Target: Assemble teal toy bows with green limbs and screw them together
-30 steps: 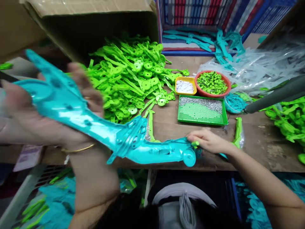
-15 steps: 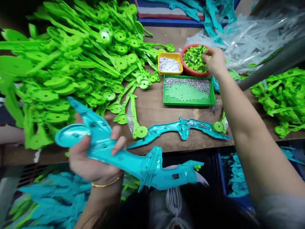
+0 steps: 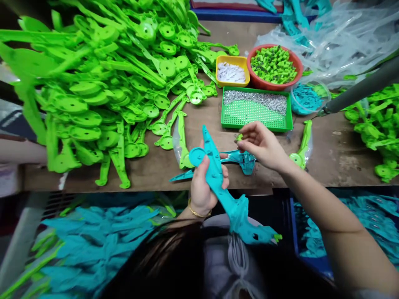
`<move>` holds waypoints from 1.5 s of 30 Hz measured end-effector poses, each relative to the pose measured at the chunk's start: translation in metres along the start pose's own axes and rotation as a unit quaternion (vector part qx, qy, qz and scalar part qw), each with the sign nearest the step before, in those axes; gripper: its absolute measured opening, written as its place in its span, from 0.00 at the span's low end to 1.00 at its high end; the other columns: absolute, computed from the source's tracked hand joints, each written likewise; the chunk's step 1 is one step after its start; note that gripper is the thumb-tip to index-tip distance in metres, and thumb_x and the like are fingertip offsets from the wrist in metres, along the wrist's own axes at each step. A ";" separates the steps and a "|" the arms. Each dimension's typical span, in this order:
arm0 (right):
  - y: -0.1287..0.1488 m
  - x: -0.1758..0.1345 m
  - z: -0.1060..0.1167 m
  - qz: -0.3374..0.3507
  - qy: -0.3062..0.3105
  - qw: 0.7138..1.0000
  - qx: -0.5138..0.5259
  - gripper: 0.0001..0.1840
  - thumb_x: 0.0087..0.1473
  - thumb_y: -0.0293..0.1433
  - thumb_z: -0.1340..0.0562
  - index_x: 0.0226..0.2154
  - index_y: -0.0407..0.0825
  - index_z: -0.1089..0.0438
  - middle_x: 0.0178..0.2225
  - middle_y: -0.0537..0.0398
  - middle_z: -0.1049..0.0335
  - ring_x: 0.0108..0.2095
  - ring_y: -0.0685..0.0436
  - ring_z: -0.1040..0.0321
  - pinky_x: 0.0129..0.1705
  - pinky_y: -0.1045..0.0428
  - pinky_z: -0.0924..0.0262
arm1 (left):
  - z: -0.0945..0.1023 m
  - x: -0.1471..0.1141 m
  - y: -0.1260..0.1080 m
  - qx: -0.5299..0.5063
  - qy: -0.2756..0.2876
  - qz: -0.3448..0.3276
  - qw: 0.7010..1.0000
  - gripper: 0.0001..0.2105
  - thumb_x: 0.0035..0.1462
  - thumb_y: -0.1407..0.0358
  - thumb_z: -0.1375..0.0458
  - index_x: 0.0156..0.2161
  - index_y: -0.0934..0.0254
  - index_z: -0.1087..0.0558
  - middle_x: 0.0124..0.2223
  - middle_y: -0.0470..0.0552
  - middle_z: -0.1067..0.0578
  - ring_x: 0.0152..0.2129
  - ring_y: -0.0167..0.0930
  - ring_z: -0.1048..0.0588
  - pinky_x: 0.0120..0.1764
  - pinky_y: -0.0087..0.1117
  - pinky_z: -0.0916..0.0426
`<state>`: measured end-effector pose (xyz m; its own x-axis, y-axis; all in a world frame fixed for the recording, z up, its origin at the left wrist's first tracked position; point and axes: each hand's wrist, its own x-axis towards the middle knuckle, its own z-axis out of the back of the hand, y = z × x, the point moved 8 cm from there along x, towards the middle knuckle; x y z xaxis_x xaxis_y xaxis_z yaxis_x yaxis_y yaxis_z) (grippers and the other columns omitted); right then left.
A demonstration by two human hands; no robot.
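My left hand [image 3: 202, 189] is wrapped round a turquoise plastic toy bow shell [image 3: 226, 199], which slants across the table's front edge, its pointed end up and its lower end over my lap. A bit of green plastic [image 3: 278, 238] sticks out at that lower end. Between the thumb and fingers of my right hand [image 3: 261, 146] is a small green plastic piece [image 3: 239, 137], held just right of the shell's upper end. Behind both hands lies another turquoise bow shell [image 3: 238, 158], partly hidden. Green bow limbs lie near it, one on the left [image 3: 183, 141], one on the right [image 3: 301, 149].
A green basket [image 3: 258, 124] of small metal screws lies beyond my hands. Behind it stand a yellow tray [image 3: 220, 79] with white strips and a red bowl [image 3: 276, 86] of green pieces. Piles of green parts [image 3: 93, 91] flank the table. Turquoise parts [image 3: 102, 245] lie below its edge.
My right hand has come back from the red bowl towards me with a small green piece. My left hand has moved right and turned the bow shell steeper.
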<state>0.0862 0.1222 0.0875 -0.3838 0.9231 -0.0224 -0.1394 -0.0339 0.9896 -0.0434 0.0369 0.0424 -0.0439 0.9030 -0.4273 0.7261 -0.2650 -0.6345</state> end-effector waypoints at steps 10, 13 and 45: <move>-0.005 -0.011 -0.022 0.033 -0.044 0.995 -0.082 0.09 0.52 0.37 0.35 0.37 0.53 0.25 0.36 0.55 0.23 0.35 0.45 0.27 0.39 0.47 0.32 | 0.000 0.000 0.004 -0.012 -0.004 0.015 1.000 0.35 0.57 0.36 0.60 0.60 0.56 0.38 0.30 0.48 0.27 0.14 0.26 0.32 0.10 0.23 0.42; -0.005 -0.009 -0.032 0.054 -0.039 0.995 -0.078 0.09 0.53 0.36 0.36 0.38 0.53 0.26 0.36 0.56 0.23 0.34 0.46 0.27 0.37 0.48 0.32 | -0.003 -0.001 0.005 -0.017 0.007 0.017 1.000 0.34 0.58 0.36 0.61 0.61 0.55 0.40 0.31 0.48 0.28 0.15 0.25 0.33 0.11 0.23 0.41; -0.042 -0.151 -0.003 -0.258 0.190 0.936 -0.147 0.31 0.55 0.46 0.40 0.58 0.51 0.38 0.51 0.49 0.29 0.49 0.41 0.31 0.51 0.46 0.35 | -0.020 0.014 -0.089 -0.009 0.136 -0.289 0.948 0.18 0.38 0.55 0.30 0.24 0.61 0.34 0.18 0.39 0.49 0.12 0.20 0.49 0.16 0.27 0.51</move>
<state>0.1471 -0.0166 0.0489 -0.4847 0.6457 -0.5900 -0.6195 0.2227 0.7527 -0.0944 0.0799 0.1057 -0.2607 0.9501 0.1711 0.6470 0.3035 -0.6995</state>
